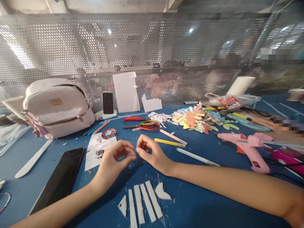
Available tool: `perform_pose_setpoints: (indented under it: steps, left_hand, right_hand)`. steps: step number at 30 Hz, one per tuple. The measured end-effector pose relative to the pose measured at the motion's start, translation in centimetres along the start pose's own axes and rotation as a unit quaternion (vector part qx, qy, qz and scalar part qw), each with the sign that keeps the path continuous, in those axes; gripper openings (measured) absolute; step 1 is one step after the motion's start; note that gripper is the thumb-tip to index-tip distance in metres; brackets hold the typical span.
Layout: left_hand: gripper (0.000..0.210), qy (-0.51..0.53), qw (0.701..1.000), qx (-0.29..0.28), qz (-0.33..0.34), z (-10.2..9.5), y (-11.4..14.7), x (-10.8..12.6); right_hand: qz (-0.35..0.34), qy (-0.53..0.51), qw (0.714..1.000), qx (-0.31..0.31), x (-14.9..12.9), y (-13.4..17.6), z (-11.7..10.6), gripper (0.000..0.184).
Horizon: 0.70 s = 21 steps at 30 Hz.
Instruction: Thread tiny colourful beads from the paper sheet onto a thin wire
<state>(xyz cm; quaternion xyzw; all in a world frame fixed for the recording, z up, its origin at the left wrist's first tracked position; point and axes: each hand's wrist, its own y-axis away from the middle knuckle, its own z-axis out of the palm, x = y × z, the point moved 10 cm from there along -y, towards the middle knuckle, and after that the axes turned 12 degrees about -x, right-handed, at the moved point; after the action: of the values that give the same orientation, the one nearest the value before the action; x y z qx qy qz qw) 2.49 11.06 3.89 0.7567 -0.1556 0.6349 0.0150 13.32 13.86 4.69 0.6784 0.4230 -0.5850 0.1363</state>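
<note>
Evidently, in the head view, both bare hands hang over the blue table [99,209] with their fingertips close together, a narrow gap between them. The left hand [111,164] has its fingers loosely bent toward the thumb; the right hand [155,155] curls its fingers in the same way. Whether either pinches something tiny I cannot tell.

Nearer the wearer than the hands lie the white cut pieces, flat on the table: four strips [139,204] side by side, slightly fanned, with a small triangular piece [123,206] bearing a dark dot to their left and a notched, tail-like piece [162,192] to their right.

Just beyond the left hand is a white paper sheet [91,158] with dark bits on it and a round, red-rimmed dish [109,133] at its far edge. A large black phone [59,177] lies left of that sheet, beside a white knife-shaped tool [33,160].

Past the right hand lie a yellow marker [168,142], a pink marker [173,137] and a white marker [197,156]. Farther right rests a pink glue gun [249,148]; a heap of coloured paper cutouts [192,118] sits farther back. A pale backpack [58,106] stands at the back left.
</note>
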Motion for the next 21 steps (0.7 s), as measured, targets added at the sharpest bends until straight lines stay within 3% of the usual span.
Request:
perform_pose_setpoints:
  steps: [7,12,21]
  left_hand:
    - [0.028,0.069,0.997,0.024,-0.028,-0.1,1.2,-1.8]
    - [0.032,0.101,0.992,0.029,-0.066,-0.4,1.6,-3.0]
    - [0.034,0.028,0.996,0.052,-0.069,-0.8,2.5,-2.4]
  right_hand:
    - [-0.002,0.02,0.994,-0.109,-0.2,0.2,1.6,0.012]
    - [-0.003,0.035,0.994,-0.103,-0.2,0.3,1.4,0.017]
    - [-0.043,0.082,0.988,-0.122,-0.6,0.7,1.9,0.019]
